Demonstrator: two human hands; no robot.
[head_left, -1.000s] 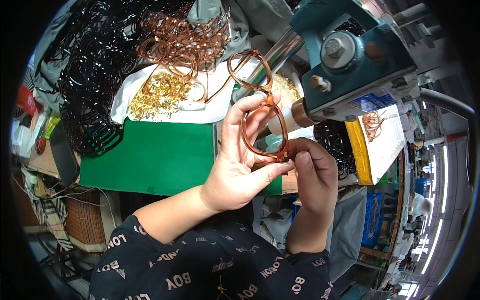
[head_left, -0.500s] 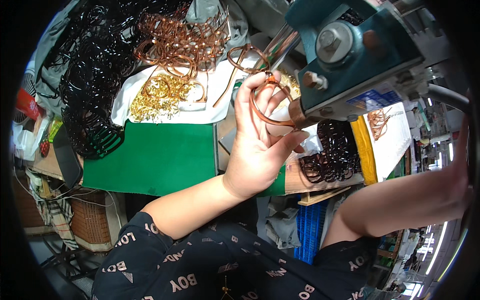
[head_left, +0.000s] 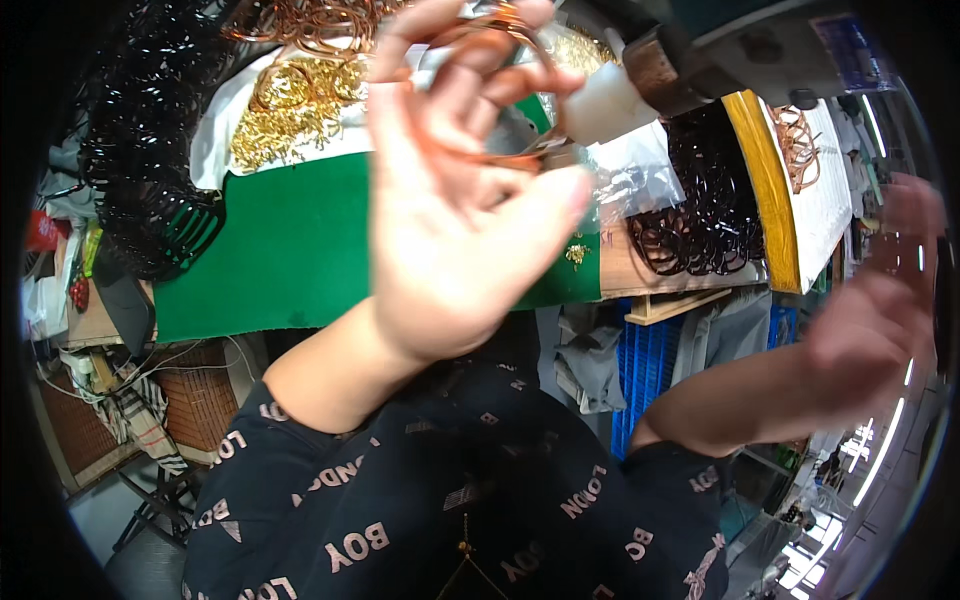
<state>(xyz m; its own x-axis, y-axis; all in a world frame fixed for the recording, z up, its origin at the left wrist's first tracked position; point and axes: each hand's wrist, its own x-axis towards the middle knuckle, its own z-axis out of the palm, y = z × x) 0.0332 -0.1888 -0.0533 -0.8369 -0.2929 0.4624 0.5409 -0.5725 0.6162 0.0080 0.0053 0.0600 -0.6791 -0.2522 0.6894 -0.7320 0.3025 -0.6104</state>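
Note:
My left hand [head_left: 440,245] is raised over the bench, its fingers closed round a brown translucent eyeglass frame [head_left: 510,158]. Motion smears both hand and frame. Just right of the frame is a machine with a copper-coloured cylindrical tip [head_left: 650,72]; a white block [head_left: 607,105] sits below that tip. The frame's rim comes close to the block, and I cannot tell if they touch. Far to the right, my right hand [head_left: 875,310] is lifted away from the bench and badly blurred, so its fingers cannot be made out.
A green mat [head_left: 300,240] covers the bench front. Small gold-coloured parts [head_left: 300,115] lie on white cloth behind it, near brown frames [head_left: 310,25] and a black frame heap [head_left: 140,170]. Right stand a clear bag [head_left: 635,175], dark frames [head_left: 700,225] and a yellow strip [head_left: 765,190].
My left hand has moved left and away from the machine tip with the eyeglass frame. My right hand has come lower into view at the right. The whole view has shifted.

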